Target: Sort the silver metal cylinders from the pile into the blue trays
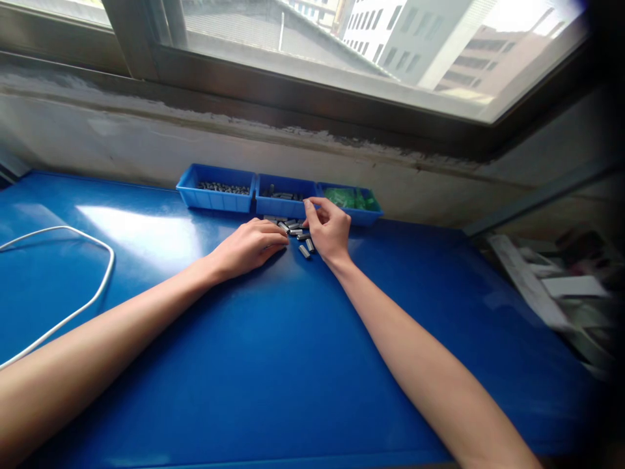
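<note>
Forearms, left hand half-curled, right hand pinched, both holds unclear, metallic pieces between

From my end I can see a white cable curving across the left side of the blue table, a metal-framed window with buildings outside, plus blurry clutter off right.

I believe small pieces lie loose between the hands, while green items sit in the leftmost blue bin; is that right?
Not quite: the head view shows the green items in the rightmost blue bin; the small pieces do lie loose between the left hand and the right hand.
</note>
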